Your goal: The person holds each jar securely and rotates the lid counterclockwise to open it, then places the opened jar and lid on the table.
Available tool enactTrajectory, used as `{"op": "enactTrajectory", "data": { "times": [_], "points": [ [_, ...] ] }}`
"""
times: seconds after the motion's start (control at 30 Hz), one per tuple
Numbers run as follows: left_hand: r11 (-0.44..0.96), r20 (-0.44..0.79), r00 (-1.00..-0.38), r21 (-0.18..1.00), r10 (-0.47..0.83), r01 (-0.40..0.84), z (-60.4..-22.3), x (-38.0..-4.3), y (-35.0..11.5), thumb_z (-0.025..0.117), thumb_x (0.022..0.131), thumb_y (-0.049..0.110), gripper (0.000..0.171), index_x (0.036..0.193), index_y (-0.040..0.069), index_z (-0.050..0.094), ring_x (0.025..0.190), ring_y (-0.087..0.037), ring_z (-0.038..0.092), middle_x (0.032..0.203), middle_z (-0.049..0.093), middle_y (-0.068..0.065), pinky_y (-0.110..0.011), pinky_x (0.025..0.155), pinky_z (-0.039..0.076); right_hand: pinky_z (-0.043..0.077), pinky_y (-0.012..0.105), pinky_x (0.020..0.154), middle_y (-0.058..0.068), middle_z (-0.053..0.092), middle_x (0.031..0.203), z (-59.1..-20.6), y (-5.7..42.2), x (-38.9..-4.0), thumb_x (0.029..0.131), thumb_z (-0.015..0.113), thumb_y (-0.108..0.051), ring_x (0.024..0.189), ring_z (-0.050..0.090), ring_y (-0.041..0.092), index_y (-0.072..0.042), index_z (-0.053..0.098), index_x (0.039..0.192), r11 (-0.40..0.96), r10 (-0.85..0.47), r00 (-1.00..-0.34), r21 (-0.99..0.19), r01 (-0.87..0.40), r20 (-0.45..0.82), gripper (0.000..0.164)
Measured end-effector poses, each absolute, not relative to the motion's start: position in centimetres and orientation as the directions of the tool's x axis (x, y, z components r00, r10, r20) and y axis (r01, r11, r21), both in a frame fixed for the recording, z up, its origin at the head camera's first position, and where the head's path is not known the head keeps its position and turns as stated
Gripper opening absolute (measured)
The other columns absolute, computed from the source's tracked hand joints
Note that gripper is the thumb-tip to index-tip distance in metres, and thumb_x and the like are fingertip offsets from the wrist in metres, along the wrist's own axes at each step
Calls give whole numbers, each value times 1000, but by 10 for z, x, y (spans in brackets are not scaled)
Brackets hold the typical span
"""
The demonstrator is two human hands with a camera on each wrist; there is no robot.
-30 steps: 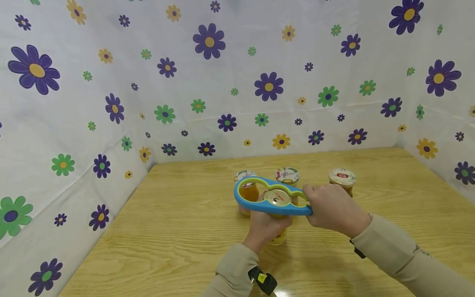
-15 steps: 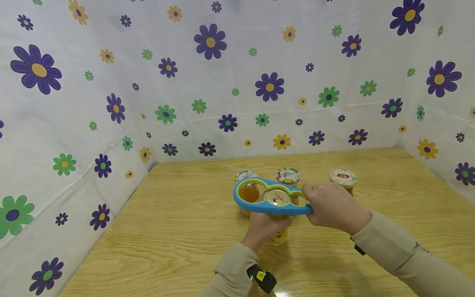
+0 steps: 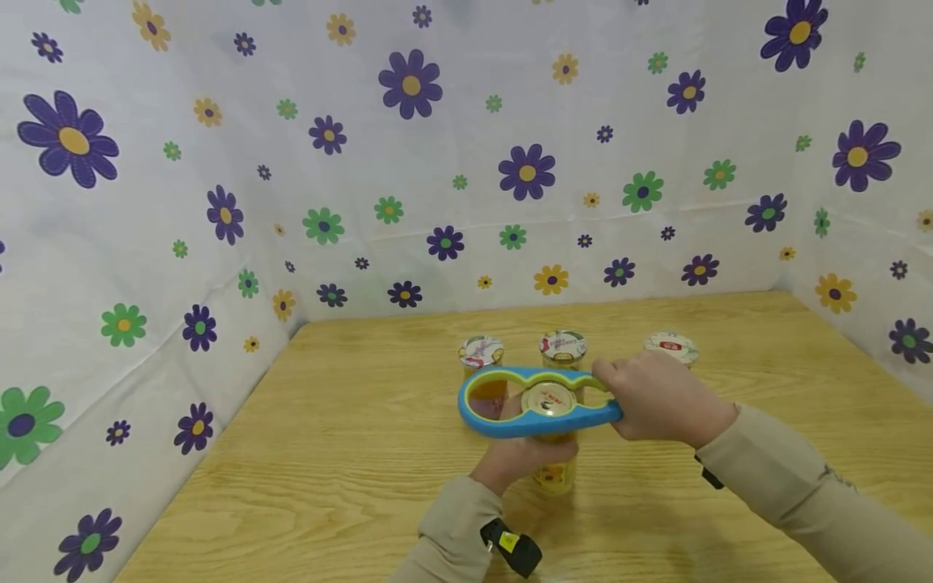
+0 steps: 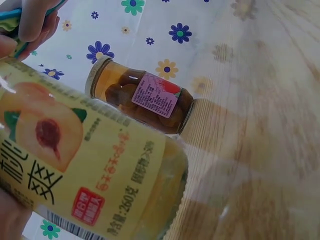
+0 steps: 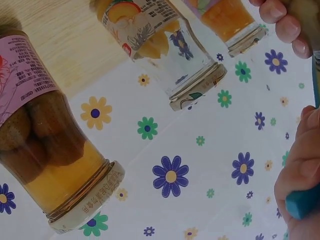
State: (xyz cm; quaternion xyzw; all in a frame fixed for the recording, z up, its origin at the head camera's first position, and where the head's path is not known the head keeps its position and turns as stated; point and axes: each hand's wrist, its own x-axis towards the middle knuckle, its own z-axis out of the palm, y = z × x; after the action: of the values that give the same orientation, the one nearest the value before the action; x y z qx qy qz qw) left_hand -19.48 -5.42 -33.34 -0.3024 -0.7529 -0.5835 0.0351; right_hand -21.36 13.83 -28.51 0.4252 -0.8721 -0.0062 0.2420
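Observation:
My left hand (image 3: 513, 460) grips a glass jar of peaches (image 4: 90, 155) with a yellow label around its body. Over the jar's pale lid (image 3: 549, 399) lies a blue jar opener (image 3: 554, 423) with a scalloped yellow-green inner edge; the lid sits in one of its rounded notches. My right hand (image 3: 663, 401) clasps the opener's two handle ends, right of the jar. In the right wrist view, those fingers (image 5: 302, 172) curl round the blue handle. The jar stands roughly upright; whether its base touches the table cannot be told.
Behind the hands stand three more lidded jars: one on the left (image 3: 481, 351), one in the middle (image 3: 563, 346), and a pink-labelled one (image 4: 156, 95) on the right, partly hidden by my right hand. The wooden table (image 3: 328, 453) meets flower-printed cloth (image 3: 466, 146) at its back and sides.
Over the last half second both hands, the peach jar and the opener have shifted slightly toward me. The opener still surrounds the lid; the other jars stay put.

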Motion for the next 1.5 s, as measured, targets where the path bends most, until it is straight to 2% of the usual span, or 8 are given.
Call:
{"op": "enactTrajectory", "data": {
  "times": [0.27, 0.63, 0.93, 1.23, 1.5],
  "points": [
    [132, 305, -818, 901, 487, 414, -334, -196, -58, 66, 67, -5, 54, 116, -7, 46, 101, -17, 50, 111, 53, -18, -27, 89, 39, 27, 19, 40, -8, 33, 51, -283, 140, -214, 59, 68, -9, 41, 29, 5, -8, 49, 75, 621, -763, -534, 182, -763, 365, 24],
    [33, 276, -802, 938, 530, 344, -342, -201, -59, 67, 65, -5, 58, 119, -8, 44, 99, -7, 50, 113, 52, -21, -27, 90, 38, 30, 18, 40, -8, 36, 52, -283, 144, -218, 58, 69, -9, 42, 31, 4, -9, 48, 77, 589, -788, -513, 176, -789, 341, 27],
    [101, 185, -858, 959, 479, 263, -340, -197, -58, 69, 66, -3, 59, 120, -3, 46, 104, -13, 49, 114, 54, -11, -26, 91, 36, 31, 20, 41, -8, 37, 53, -289, 144, -222, 59, 67, -9, 43, 31, 5, -9, 48, 77, 601, -782, -535, 158, -784, 320, 27],
    [99, 172, -854, 963, 491, 251, -343, -201, -57, 69, 68, -5, 61, 124, 0, 44, 109, -17, 47, 118, 52, -12, -30, 93, 34, 32, 21, 42, -8, 38, 54, -292, 145, -223, 60, 67, -11, 44, 32, 5, -10, 48, 78, 634, -760, -579, 141, -760, 294, 26],
    [146, 136, -869, 962, 477, 230, -347, -204, -57, 71, 70, 2, 58, 122, 4, 47, 105, -15, 49, 114, 54, -5, -30, 90, 37, 31, 21, 41, -8, 37, 54, -294, 146, -224, 62, 66, -10, 44, 32, 6, -11, 47, 77, 643, -751, -591, 124, -755, 296, 24]
  ]
}}
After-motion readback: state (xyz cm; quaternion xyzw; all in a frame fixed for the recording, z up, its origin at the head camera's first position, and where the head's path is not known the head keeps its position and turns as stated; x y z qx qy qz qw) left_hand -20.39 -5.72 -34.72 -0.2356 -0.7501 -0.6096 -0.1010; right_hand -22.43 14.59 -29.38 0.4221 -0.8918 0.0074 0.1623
